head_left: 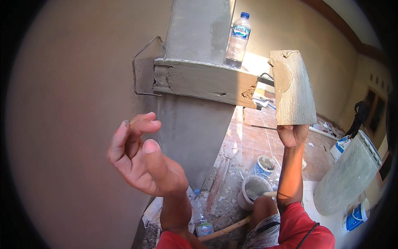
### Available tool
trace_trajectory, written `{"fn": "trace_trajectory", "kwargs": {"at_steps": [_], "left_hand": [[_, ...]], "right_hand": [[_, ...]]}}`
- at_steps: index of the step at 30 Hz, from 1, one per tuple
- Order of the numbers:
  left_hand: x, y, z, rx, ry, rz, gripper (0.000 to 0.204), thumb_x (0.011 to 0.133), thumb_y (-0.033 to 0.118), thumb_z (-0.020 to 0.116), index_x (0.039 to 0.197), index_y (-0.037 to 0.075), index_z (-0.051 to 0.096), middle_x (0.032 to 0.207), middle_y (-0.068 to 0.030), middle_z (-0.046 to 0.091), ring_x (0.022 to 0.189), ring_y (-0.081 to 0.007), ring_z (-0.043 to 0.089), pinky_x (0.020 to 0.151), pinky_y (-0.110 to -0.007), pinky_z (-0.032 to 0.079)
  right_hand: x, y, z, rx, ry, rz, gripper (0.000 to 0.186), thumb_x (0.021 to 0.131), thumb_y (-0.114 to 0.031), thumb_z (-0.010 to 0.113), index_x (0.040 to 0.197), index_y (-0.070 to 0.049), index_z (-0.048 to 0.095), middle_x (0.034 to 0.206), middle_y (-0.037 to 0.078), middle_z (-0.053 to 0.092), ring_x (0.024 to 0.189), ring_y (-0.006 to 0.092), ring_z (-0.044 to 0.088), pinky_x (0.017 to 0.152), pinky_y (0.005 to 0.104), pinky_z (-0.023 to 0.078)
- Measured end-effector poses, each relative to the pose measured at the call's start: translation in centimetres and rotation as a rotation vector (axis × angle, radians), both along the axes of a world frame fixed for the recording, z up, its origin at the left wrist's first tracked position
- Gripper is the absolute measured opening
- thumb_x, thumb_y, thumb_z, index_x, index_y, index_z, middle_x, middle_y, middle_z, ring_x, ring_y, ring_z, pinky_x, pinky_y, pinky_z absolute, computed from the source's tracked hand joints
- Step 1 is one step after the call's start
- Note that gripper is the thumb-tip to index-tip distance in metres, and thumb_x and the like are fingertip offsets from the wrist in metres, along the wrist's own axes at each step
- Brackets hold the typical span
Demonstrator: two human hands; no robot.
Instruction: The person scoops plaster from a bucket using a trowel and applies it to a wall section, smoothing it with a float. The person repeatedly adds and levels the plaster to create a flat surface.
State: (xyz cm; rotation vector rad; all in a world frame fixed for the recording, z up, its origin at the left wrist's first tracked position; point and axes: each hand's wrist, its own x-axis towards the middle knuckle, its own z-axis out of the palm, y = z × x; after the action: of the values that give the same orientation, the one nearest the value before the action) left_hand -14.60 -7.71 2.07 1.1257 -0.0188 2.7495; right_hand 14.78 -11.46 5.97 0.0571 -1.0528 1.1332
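My right hand (295, 135) is closed around the lower end of a mortar-smeared board (293, 89), held upright with its pale ridged face showing. My left hand (143, 162) is raised in front of the column, palm turned up, fingers loosely bent and apart, holding nothing. Behind it rises a grey plastered column (201, 33). A horizontal band (195, 81) of mortar crosses the column, rough and broken at its right end. A bent metal rod (134, 70) hooks around the band's left end. On top of the band stands a clear water bottle (237, 45) with a blue cap.
Below are a mortar bucket (244, 201), a smaller blue-and-white pail (264, 162), a wooden handle (226, 228) and a plastic bottle (204, 228) amid rubble. At right stand a grey rounded block (346, 176) and a blue-white bucket (355, 216). A person (360, 114) stands farther back.
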Motion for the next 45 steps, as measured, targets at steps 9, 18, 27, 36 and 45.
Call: {"fn": "trace_trajectory", "kwargs": {"at_steps": [9, 18, 27, 36, 45], "left_hand": [[1.8, 1.0, 0.2, -0.095, 0.082, -0.031, 0.038, 0.084, 0.002, 0.046, 0.120, -0.010, 0.047, 0.093, -0.0151, 0.061, 0.096, -0.0236, 0.058, 0.095, -0.039, 0.042], [3.9, 5.0, -0.3, -0.268, 0.286, 0.013, 0.036, 0.081, -0.003, 0.050, 0.117, -0.002, 0.055, 0.099, -0.0114, 0.059, 0.096, -0.0202, 0.054, 0.094, -0.038, 0.040], [5.8, 9.2, 6.0, -0.381, 0.777, 0.477, 0.037, 0.077, -0.002, 0.051, 0.112, 0.003, 0.062, 0.115, -0.0107, 0.057, 0.115, -0.0311, 0.042, 0.105, -0.044, 0.024], [6.3, 13.2, 9.8, -0.281, 1.116, 0.706, 0.034, 0.078, -0.005, 0.053, 0.105, 0.008, 0.069, 0.112, -0.0092, 0.062, 0.111, -0.0339, 0.046, 0.102, -0.044, 0.027], [5.4, 14.2, 10.3, -0.378, 1.284, 0.623, 0.036, 0.077, -0.007, 0.047, 0.097, 0.010, 0.071, 0.102, -0.0095, 0.067, 0.107, -0.0313, 0.050, 0.102, -0.041, 0.028]], "right_hand": [[-1.4, -1.0, -3.6, -0.037, -0.164, -0.310, 0.047, 0.092, -0.017, 0.055, 0.133, 0.002, 0.040, 0.114, 0.014, 0.060, 0.100, 0.0232, 0.063, 0.082, 0.0342, 0.054], [-6.2, -1.6, -1.3, -0.111, -0.709, -1.134, 0.056, 0.079, -0.002, 0.066, 0.130, 0.005, 0.043, 0.109, 0.015, 0.062, 0.099, 0.0145, 0.060, 0.084, 0.0266, 0.048], [-8.4, 3.3, -3.3, 0.008, -0.915, -1.807, 0.057, 0.075, -0.012, 0.068, 0.122, 0.009, 0.044, 0.108, 0.026, 0.052, 0.099, 0.0419, 0.055, 0.085, 0.0457, 0.046], [-9.3, 5.4, -2.3, -0.145, -0.998, -1.898, 0.059, 0.073, -0.011, 0.066, 0.125, 0.004, 0.043, 0.108, 0.022, 0.049, 0.101, 0.0397, 0.052, 0.083, 0.0474, 0.046], [-9.4, 8.0, 1.0, -0.006, -0.961, -1.982, 0.060, 0.075, -0.012, 0.065, 0.126, 0.003, 0.037, 0.106, 0.025, 0.047, 0.099, 0.0409, 0.052, 0.081, 0.0500, 0.045]]}}
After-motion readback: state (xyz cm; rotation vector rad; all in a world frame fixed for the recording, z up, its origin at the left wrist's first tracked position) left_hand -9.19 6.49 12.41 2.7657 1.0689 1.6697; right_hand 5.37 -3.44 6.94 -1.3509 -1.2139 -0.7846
